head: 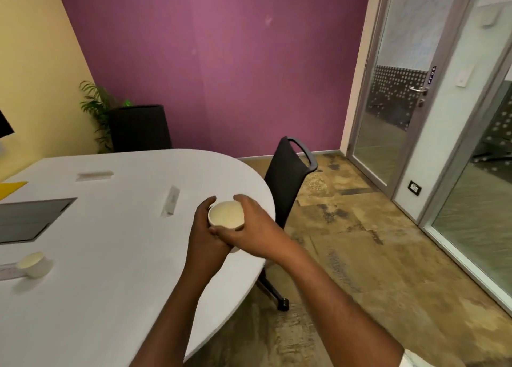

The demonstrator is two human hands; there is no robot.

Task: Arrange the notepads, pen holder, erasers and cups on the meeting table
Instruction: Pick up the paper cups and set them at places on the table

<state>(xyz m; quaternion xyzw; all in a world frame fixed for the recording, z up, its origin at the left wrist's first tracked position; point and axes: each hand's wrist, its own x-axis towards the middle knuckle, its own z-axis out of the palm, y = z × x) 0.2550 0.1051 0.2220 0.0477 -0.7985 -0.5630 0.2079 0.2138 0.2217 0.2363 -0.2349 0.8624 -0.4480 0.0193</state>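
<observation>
A white paper cup (pixel 226 214) is held upright above the right end of the white meeting table (pixel 119 289). My left hand (pixel 206 235) wraps its left side, and my right hand (pixel 253 224) grips its right side with fingers curled over the far rim. The lower part of the cup is hidden by my hands. A second white cup (pixel 35 264) stands on the table at the left, beside a pale flat strip (pixel 8 271). A yellow notepad (pixel 11 188) lies at the far left edge.
A grey panel (pixel 30 218) is set into the tabletop on the left, with two cable slots (pixel 95 175) (pixel 171 202) beyond. A black chair (pixel 288 184) stands at the table's right end. Another black chair (pixel 140 128) and a plant (pixel 95 106) sit by the wall. A glass door (pixel 401 89) is at right.
</observation>
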